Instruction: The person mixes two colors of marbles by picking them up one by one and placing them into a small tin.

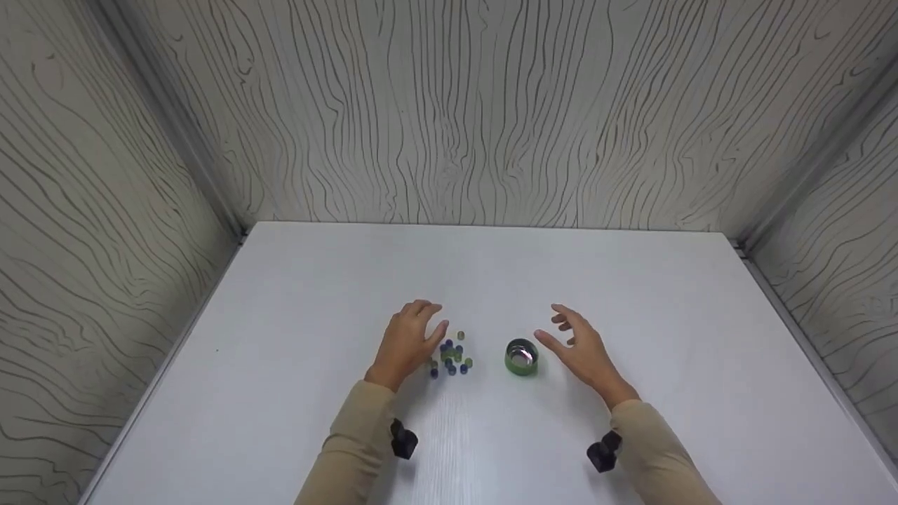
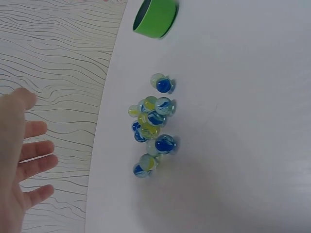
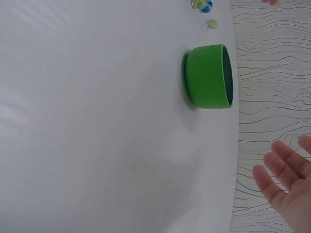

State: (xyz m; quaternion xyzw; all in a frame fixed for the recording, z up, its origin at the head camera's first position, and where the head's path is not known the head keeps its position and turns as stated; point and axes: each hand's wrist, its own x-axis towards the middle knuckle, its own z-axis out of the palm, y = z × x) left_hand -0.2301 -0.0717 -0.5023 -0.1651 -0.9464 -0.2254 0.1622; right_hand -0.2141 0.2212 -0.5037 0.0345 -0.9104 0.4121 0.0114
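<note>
- We see the fingers of the left hand (image 1: 407,340) loosely extended and gripping nothing, thumb set apart from them, in the lower middle of the head view.
- To its right in that view, we see the right hand (image 1: 584,351), its fingers parted, slightly bent and likewise holding nothing.
- Just beside the left thumb, we find the marbles (image 1: 448,355), a loose cluster of blue-swirled and yellow-green glass balls; the hand may hide some, so we give no count.
- Near the right thumb, a little right of the marbles, we have the green cup (image 1: 520,369), upright, its inside shiny; we see no marble in it.
- We judge this step a hover with both hands ready; the next move seems to call for a fingertip pinch on 1 small, easily rolled ball, or a steadying hold on the cup.
- Farther out, we note 2 tan sleeves (image 1: 353,429) above the white table (image 1: 631,280), with wood-grain panels (image 1: 449,126) across the top of the frame.
- We can read no brand, label or writing anywhere; the cup's visible side is plain green.
</note>
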